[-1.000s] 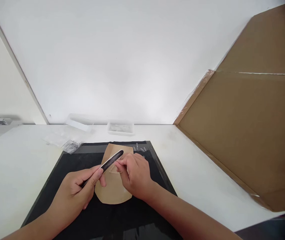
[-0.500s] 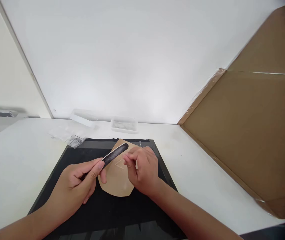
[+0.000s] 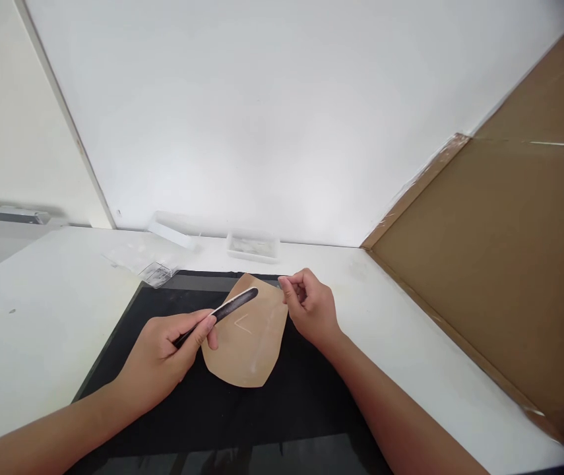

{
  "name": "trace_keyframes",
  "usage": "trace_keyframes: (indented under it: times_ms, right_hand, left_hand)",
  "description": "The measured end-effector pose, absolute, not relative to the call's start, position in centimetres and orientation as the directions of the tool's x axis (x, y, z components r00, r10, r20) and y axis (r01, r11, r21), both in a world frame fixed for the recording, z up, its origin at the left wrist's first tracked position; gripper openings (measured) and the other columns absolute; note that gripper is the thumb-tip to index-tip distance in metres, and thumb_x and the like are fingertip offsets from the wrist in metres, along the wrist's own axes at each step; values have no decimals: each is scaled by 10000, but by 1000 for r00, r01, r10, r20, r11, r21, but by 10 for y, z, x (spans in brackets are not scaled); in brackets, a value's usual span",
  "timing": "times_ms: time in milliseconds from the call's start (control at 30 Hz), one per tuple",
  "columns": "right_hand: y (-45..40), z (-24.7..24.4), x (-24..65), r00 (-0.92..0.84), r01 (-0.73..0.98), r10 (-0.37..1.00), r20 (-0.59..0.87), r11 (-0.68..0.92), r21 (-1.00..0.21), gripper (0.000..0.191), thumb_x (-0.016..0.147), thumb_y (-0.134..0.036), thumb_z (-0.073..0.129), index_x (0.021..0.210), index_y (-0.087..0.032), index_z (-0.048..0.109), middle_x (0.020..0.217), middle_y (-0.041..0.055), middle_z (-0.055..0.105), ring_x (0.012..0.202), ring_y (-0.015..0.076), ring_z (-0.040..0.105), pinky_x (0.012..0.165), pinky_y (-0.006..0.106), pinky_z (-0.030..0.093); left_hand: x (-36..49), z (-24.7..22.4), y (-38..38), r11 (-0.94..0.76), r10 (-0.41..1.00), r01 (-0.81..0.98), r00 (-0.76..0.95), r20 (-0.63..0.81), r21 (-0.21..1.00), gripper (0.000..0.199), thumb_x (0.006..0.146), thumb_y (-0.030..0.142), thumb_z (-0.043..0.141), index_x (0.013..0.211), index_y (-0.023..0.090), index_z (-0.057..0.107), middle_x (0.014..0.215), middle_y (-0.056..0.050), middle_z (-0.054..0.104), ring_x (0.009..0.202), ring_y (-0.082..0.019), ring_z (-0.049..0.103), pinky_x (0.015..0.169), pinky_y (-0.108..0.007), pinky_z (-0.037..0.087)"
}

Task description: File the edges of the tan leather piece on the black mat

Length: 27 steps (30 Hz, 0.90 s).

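While left fingers (image 3: 208, 322) clamp black file (image 3: 236, 303), right fingers (image 3: 289, 291) pinch together; translucent tray (image 3: 252, 256) holds clear pieces (image 3: 252, 246).

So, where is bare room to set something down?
White tabletop between black rectangular mat and brown cardboard panel, or left of the mat except one speck. Crowded: behind, clear plastic bag, translucent box; over the mat, tan sheet, left hand, right hand.
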State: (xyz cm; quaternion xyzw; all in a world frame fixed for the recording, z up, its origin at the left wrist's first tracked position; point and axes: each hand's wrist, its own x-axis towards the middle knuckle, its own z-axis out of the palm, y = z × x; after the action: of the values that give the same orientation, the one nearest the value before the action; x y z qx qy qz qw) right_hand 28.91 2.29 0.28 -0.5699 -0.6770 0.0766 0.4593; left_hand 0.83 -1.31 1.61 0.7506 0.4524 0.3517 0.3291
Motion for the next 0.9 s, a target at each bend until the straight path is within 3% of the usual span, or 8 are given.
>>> trace_keyframes:
  times_ms: [167, 400, 567, 733, 900]
  right_hand:
    - [39, -8, 304, 102, 743, 865, 491, 261, -616, 329, 1002, -526, 520, 824, -251, 542, 718, 9, 678, 628, 186, 614, 572, 305, 412]
    - [51, -14, 319, 107, 662, 879, 464, 285, -693, 320, 1046, -492, 388, 990, -236, 571, 841, 18, 703, 771, 197, 648, 710, 315, 471]
    - [51, -13, 316, 22, 683, 857, 515, 364, -634, 282, 1019, -450, 459, 899, -223, 575, 874, 34, 683, 832, 197, 629, 774, 316, 460]
    - [50, -13, 312, -37, 691, 829, 559, 425, -585, 234, 1015, -409, 478, 916, -219, 574, 888, 39, 686, 830, 193, 621, 779, 318, 450]
    - [52, -17, 313, -14, 681, 825, 566, 422, -599, 217, 1057, -387, 392, 973, -237, 524, 837, 5, 679, 735, 178, 609, 707, 309, 449]
  left_hand:
    - [0, 11, 0, -541, 840, 546, 374, 392, 639, 375, 1023, 385, 501, 739, 212, 674, 648, 39, 661, 479, -98, 534, 515, -202, 413]
    - [-3, 12, 7, -558, 828, 605, 364, 425, 569, 382, 1027, 372, 494, 735, 200, 670, 676, 42, 678, 539, -97, 553, 561, -196, 398]
    - [0, 15, 4, -567, 820, 597, 346, 455, 567, 377, 1013, 383, 511, 729, 189, 666, 702, 39, 692, 560, -99, 558, 566, -188, 397]
    - [2, 19, 2, -526, 848, 578, 305, 433, 624, 366, 997, 430, 516, 755, 200, 666, 502, 61, 557, 427, -98, 463, 447, -195, 333]
    - [5, 23, 1, -393, 917, 587, 199, 345, 707, 432, 981, 545, 507, 757, 213, 668, 419, 80, 434, 377, -101, 431, 440, -203, 341]
